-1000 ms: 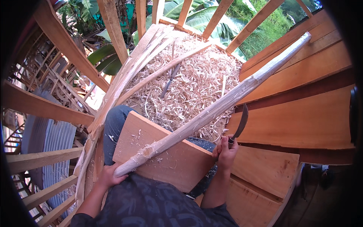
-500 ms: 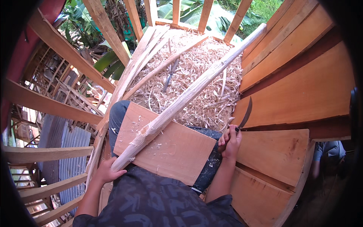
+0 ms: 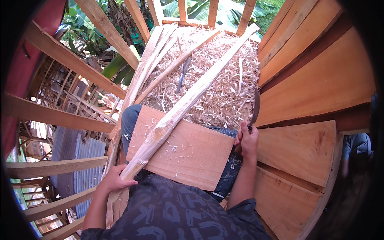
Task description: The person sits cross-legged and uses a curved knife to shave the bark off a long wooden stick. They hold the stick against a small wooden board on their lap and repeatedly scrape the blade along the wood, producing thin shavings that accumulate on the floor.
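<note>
A long, pale peeled wooden pole (image 3: 188, 98) slants across a flat board (image 3: 192, 148) on my lap, its far end reaching over the wood shavings. My left hand (image 3: 117, 180) is closed around the pole's near end, with the thumb pointing inward. In my right hand (image 3: 249, 140), right of the board, is a curved, dark-bladed knife (image 3: 256, 108). Its blade points away from me, apart from the pole, and most of the handle hides behind my fingers. Small wood chips lie on the board.
Curled shavings (image 3: 224, 88) cover the floor ahead, with another knife (image 3: 183, 76) lying on them. Long wooden strips (image 3: 150, 60) lean at the left beside a slatted railing (image 3: 76, 68). A plank wall (image 3: 316, 88) stands close on the right. Another person (image 3: 356, 150) is partly visible at far right.
The pole has swung slightly, its far end now farther left. The knife's blade has turned more upright. My view has shifted a little too.
</note>
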